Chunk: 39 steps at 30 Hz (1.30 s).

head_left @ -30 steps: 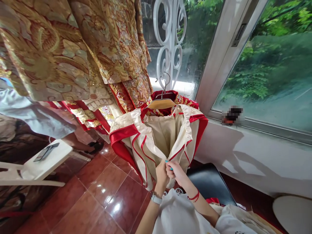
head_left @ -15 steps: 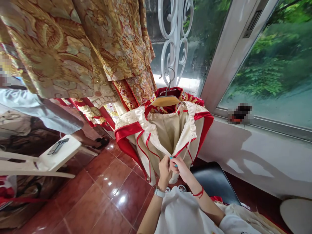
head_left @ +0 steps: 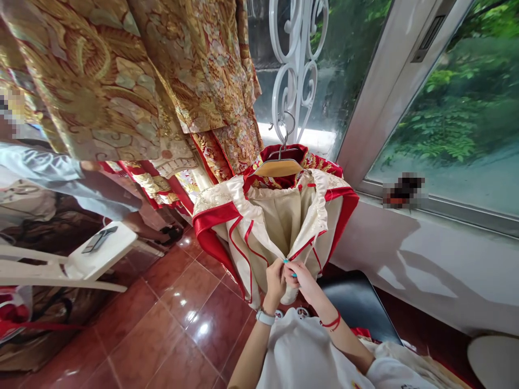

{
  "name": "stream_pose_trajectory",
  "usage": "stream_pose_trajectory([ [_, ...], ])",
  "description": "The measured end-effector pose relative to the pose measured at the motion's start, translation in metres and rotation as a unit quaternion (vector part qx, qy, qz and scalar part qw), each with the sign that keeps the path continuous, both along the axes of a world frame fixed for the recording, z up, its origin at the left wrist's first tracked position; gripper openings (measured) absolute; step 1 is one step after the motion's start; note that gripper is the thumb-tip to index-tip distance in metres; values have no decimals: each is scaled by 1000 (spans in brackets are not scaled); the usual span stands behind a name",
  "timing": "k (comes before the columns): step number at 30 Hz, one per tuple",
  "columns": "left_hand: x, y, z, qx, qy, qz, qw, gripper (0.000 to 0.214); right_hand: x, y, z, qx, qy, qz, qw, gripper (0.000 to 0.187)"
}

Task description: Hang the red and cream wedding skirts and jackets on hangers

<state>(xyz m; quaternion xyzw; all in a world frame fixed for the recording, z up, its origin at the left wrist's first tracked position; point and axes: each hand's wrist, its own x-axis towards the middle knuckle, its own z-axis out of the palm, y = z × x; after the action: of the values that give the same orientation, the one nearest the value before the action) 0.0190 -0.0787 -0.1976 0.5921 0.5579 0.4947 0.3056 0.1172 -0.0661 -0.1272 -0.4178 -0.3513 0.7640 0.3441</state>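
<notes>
A cream garment with red satin trim (head_left: 239, 192) hangs from a wooden hanger (head_left: 279, 168), whose hook is caught on the white scrollwork. Its gathered neckline is open towards me. My left hand (head_left: 275, 278) and my right hand (head_left: 298, 275) meet at the lower front of the opening, both closed on the garment's edge. The fingers press together there, and the exact bit of cloth or fastening between them is too small to make out. Behind it on the hanger is a red and gold collar (head_left: 267, 154).
Gold embroidered robes (head_left: 162, 81) hang at the upper left. A white chair (head_left: 109, 243) holding a phone-like object stands left, near another person's leg (head_left: 150, 229). A black seat (head_left: 357, 302) lies right, below the window (head_left: 438, 119). Red tiles (head_left: 170, 319) cover the floor.
The view has shifted slightly. Both hands stay together at the same place on the garment's edge. At the far left, the other person's forearm has come into sight.
</notes>
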Motion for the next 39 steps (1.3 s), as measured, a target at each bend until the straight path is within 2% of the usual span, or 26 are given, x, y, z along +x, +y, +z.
stream_pose_trajectory([
  [5,-2,1,0,16,0,-5,1000,29,2,5,4,4,-2,29,1000,52],
  [11,-1,1,-2,44,-19,0,999,36,-1,9,14,20,6,23,1000,46],
  [17,-1,3,-5,57,-31,10,998,39,-5,15,11,27,4,44,999,48],
  [19,-5,6,-2,40,-4,11,999,36,-4,15,6,25,6,44,999,49],
  [25,-18,14,16,19,155,19,987,24,4,10,-6,9,63,59,996,52],
  [29,-8,12,14,26,120,3,992,26,7,20,6,32,56,74,995,52],
  [33,-4,11,14,19,110,10,994,27,11,31,18,77,-7,100,992,47],
  [39,-16,23,30,5,206,25,978,14,12,27,5,49,8,93,994,47],
])
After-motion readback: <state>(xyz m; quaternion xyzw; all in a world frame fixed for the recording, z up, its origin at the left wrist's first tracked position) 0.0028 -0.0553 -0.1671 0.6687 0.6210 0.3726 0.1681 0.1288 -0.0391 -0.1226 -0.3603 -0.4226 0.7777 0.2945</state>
